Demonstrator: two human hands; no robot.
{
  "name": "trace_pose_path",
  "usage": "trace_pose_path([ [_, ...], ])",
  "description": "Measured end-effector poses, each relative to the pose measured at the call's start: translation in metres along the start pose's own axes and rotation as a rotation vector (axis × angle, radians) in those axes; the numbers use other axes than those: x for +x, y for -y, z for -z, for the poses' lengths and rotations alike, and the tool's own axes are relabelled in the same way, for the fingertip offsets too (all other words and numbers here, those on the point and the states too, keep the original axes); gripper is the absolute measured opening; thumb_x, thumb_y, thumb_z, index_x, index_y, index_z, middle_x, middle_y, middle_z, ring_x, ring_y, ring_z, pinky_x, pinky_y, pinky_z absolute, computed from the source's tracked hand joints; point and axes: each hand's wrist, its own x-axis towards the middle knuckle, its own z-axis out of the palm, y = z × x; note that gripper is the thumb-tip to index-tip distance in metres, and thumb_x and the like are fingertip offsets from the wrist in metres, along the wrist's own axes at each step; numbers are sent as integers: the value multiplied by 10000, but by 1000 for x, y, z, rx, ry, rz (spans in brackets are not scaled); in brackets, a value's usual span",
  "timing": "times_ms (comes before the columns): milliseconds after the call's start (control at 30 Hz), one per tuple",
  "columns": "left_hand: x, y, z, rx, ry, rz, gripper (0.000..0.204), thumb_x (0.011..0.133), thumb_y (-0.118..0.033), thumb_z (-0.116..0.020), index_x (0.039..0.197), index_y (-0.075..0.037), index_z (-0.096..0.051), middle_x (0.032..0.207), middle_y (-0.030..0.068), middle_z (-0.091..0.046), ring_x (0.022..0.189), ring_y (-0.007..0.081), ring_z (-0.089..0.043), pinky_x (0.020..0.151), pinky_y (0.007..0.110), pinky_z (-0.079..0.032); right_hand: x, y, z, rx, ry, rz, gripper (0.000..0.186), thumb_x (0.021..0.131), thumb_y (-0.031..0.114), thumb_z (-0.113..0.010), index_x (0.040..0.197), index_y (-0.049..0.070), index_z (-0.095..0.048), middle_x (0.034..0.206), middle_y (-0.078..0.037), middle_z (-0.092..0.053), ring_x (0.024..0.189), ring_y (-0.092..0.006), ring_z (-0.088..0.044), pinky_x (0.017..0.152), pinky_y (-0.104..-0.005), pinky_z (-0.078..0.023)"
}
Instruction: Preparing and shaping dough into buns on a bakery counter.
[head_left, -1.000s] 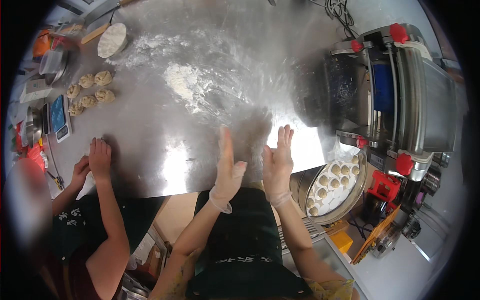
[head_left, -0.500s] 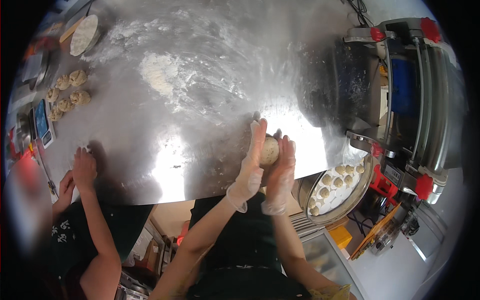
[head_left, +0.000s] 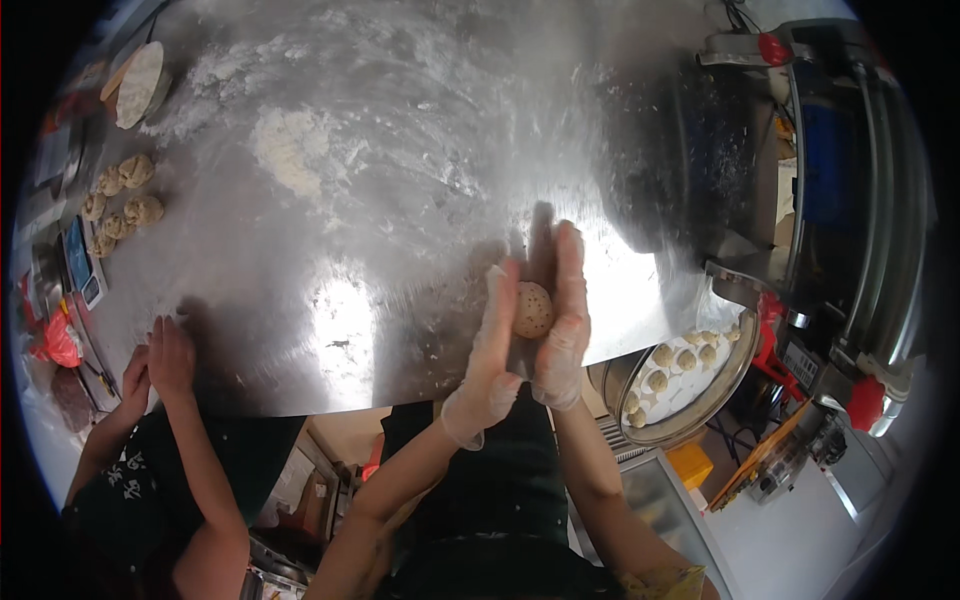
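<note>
A round, speckled dough ball (head_left: 533, 310) rests on the steel table near its front edge, between my two hands. Both hands wear clear plastic gloves and stand on edge with straight fingers pointing away from me. The fingers of my left hand (head_left: 490, 350) lie along the ball's left side and appear to touch it. On the other side, my right hand (head_left: 566, 325) is open beside the ball; whether its palm makes contact I cannot tell.
Flour (head_left: 295, 150) is scattered over the steel table (head_left: 400, 300). Several dough lumps (head_left: 143, 210) lie far left, near a scale (head_left: 85, 265) and a flour bowl (head_left: 143, 85). A co-worker's hands (head_left: 165, 360) rest at left. Right are a tray of dough balls (head_left: 690, 395) and a roller machine (head_left: 870, 220).
My hands have shifted slightly, with the right fingers now reaching farther forward and the left fingers drawn back. The dough ball sits slightly nearer and more of it shows.
</note>
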Motion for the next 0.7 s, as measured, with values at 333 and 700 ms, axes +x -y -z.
trace_pose_path([
  [333, 14, 5, 3, 48, -8, -58, 955, 964, -624, -350, 1540, 82, -66, 1624, 262, -96, 1505, 418, -90, 1207, 452, -122, 20, 13, 1, 262, 46, 63, 932, 978, 688, -212, 1531, -62, -207, 1610, -209, -207, 1505, -345, -152, 1212, -436, -141],
  [700, 30, 25, 4, 184, -127, -163, 990, 958, -678, -305, 1537, 89, -68, 1608, 288, -127, 1490, 389, -197, 1182, 424, -218, 22, 16, -9, 422, 0, -36, 871, 1005, 632, -213, 1530, -62, -210, 1615, -187, -211, 1503, -323, -167, 1214, -421, -160],
])
